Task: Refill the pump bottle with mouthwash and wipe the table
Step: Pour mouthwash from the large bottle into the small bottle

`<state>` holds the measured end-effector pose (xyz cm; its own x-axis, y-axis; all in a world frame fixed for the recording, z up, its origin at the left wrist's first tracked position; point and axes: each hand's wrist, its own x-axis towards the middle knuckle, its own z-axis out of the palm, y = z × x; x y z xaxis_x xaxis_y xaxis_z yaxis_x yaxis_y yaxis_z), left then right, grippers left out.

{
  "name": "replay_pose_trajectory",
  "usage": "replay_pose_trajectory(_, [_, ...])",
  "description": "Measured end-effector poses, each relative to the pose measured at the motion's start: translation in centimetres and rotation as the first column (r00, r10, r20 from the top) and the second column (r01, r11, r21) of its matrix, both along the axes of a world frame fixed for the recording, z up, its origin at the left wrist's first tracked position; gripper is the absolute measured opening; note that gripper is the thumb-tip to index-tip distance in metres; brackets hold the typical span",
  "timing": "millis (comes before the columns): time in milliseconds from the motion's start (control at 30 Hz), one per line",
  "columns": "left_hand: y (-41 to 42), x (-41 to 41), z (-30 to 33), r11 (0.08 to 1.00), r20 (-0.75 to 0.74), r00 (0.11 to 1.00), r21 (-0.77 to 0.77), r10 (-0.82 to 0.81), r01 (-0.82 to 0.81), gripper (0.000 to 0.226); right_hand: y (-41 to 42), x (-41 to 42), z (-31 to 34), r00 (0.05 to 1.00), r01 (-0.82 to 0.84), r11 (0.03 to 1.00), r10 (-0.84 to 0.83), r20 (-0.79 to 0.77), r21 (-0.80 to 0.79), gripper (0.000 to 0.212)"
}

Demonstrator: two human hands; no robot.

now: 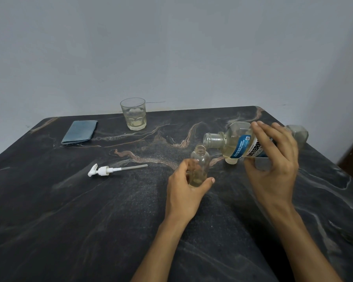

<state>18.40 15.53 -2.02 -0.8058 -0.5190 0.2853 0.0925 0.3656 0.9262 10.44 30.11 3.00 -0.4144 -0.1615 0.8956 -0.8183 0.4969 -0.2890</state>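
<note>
A folded blue cloth (80, 132) lies flat at about ten o'clock on the dark marbled table (49, 210), near the far edge. Just right of it, toward eleven o'clock, stands a clear glass tumbler (133, 113) with a little pale liquid at the bottom. Nearer the middle, at about nine o'clock from the hands, a white pump head (102, 170) lies on its side, its dip tube pointing right.

The left hand (189, 187) curls around the lower part of a small clear pump bottle (200, 163), thumb on one side and fingers on the other, holding it upright with its open neck at the top. A trace of yellowish liquid sits at its base.

At two o'clock from that bottle, the right hand (273, 159) grips a large mouthwash bottle (238, 144), tipped nearly horizontal, fingers over the top and thumb beneath. Its uncapped mouth points left, just above and beside the small bottle's neck. Pale liquid pools along its lower side.
</note>
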Motion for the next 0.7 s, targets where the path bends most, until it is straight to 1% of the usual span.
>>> replay_pose_trajectory(267, [0.01,0.00,-0.01,1.000,-0.003,1.000,-0.009,0.009,-0.009,0.035,0.02,0.02,-0.04,1.000,0.004,1.000,-0.004,-0.005,0.009,0.084])
replay_pose_trajectory(567, [0.00,-0.07,-0.06,1.000,-0.001,1.000,0.007,0.006,-0.006,0.037,-0.02,-0.05,-0.05,1.000,0.007,1.000,-0.007,-0.006,0.009,0.088])
replay_pose_trajectory(700, [0.01,-0.04,-0.06,1.000,0.008,1.000,0.001,0.009,-0.009,0.036,-0.02,-0.09,-0.06,1.000,0.012,1.000,-0.011,-0.004,0.012,0.086])
